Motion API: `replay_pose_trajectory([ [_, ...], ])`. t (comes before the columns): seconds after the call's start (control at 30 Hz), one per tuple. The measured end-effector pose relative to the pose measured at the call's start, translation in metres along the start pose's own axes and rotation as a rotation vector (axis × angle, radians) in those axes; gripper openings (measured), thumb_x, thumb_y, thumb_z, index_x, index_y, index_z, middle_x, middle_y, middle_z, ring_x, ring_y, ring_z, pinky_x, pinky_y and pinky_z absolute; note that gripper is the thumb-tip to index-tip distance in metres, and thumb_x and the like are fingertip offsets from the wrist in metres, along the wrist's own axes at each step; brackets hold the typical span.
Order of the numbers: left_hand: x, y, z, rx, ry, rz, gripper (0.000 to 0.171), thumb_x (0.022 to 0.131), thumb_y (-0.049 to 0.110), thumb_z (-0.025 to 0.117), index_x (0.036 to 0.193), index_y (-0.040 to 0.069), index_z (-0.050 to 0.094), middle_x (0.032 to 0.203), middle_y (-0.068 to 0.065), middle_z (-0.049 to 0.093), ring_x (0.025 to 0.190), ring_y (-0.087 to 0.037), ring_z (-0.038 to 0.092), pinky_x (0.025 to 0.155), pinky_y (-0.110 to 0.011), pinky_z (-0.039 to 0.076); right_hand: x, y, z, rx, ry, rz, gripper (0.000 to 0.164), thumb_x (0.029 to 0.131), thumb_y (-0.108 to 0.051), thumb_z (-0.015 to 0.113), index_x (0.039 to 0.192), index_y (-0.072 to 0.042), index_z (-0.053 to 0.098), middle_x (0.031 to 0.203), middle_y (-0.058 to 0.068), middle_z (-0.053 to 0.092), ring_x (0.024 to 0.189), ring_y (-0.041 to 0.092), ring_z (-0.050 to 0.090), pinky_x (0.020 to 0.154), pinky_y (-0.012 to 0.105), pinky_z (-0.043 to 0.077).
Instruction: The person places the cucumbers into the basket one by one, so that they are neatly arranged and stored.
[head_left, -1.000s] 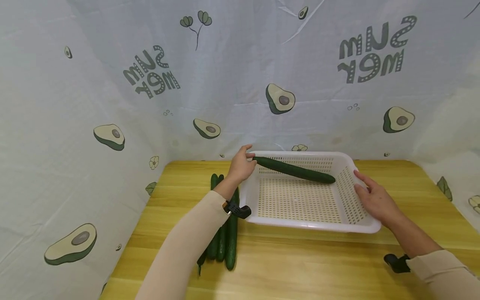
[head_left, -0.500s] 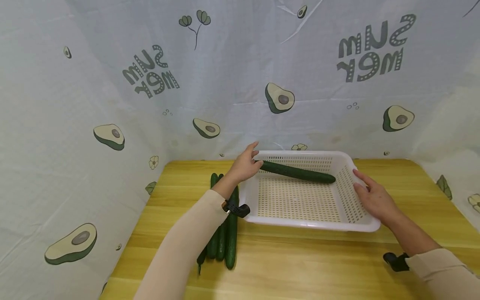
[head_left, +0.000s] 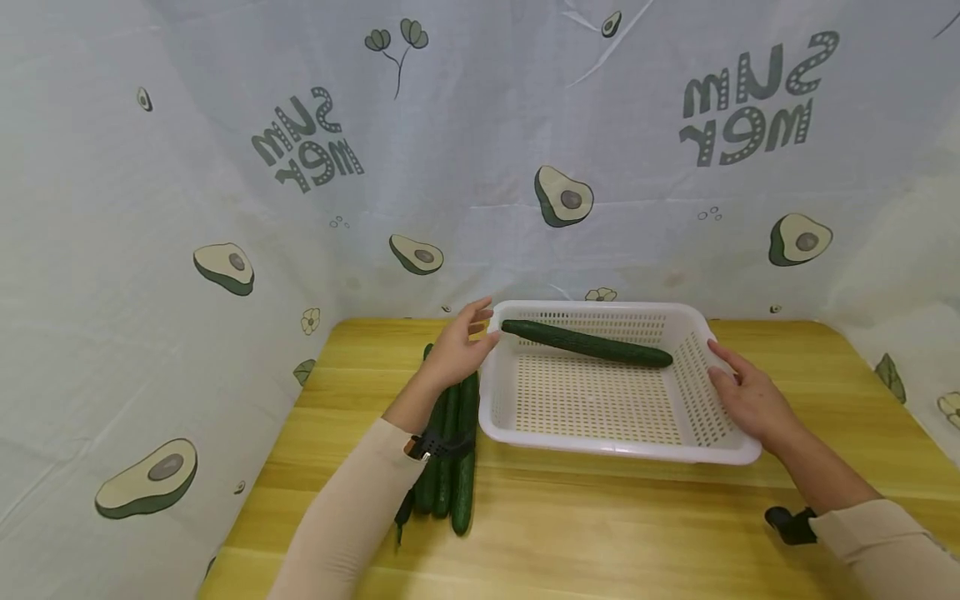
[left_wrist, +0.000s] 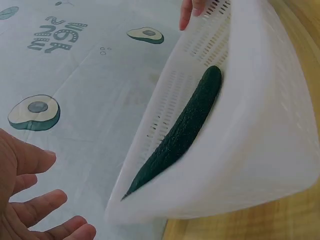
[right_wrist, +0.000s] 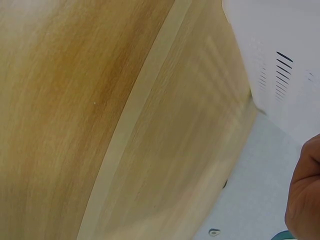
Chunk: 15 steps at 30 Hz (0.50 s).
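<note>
A white plastic basket (head_left: 600, 450) with slotted walls is in the middle of the head view. One long cucumber (head_left: 588, 342) lies along its back wall, inside. My left hand (head_left: 456, 348) is beside the basket's back left corner, fingers spread and holding nothing; the left wrist view shows bare space between those fingers and the cucumber. At the opposite end, my right hand (head_left: 750, 400) grips the basket's right rim, with the thumb on the inner side. Under my left forearm, several more cucumbers (head_left: 463, 492) lie side by side on the table, partly hidden.
The wooden table (head_left: 600, 533) reaches back to a pale curtain (head_left: 465, 150) printed with avocados and lettering, which also hangs at both sides. A black wrist strap (head_left: 442, 446) is on the left arm, and a black camera (head_left: 791, 527) is at the right wrist.
My left hand has let go of the cucumber's left end and drawn back leftward past the basket rim. The cucumber stays in the basket. My right hand keeps its place on the rim.
</note>
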<state>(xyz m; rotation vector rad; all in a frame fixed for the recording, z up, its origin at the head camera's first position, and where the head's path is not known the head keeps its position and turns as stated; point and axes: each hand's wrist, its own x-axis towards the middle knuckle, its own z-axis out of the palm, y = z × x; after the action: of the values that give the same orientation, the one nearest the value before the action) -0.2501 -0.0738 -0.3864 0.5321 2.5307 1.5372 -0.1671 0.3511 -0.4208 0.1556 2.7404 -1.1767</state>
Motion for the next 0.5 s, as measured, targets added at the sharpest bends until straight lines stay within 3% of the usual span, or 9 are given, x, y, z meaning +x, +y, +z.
replay_pose_trajectory([
  [0.27, -0.045, -0.038, -0.017, 0.049, 0.146, -0.114, 0.054, 0.106, 0.026, 0.057, 0.157, 0.021, 0.04, 0.157, -0.012, 0.047, 0.142, -0.041, 0.047, 0.107, -0.057, 0.048, 0.0, 0.0, 0.002, 0.011, -0.001, 0.003, 0.065, 0.112, -0.043, 0.025, 0.165, -0.014, 0.0, 0.145, 0.045, 0.037, 0.092, 0.028, 0.066, 0.067, 0.032, 0.058],
  [0.5, -0.077, -0.065, -0.023, 0.038, 0.229, -0.199, 0.051, 0.106, 0.022, 0.058, 0.154, 0.012, 0.045, 0.148, -0.019, 0.053, 0.128, -0.04, 0.057, 0.095, -0.053, 0.055, 0.001, 0.001, 0.002, 0.003, 0.01, 0.013, 0.065, 0.112, -0.043, 0.025, 0.165, -0.016, 0.0, 0.145, 0.045, 0.036, 0.092, 0.03, 0.065, 0.066, 0.033, 0.058],
])
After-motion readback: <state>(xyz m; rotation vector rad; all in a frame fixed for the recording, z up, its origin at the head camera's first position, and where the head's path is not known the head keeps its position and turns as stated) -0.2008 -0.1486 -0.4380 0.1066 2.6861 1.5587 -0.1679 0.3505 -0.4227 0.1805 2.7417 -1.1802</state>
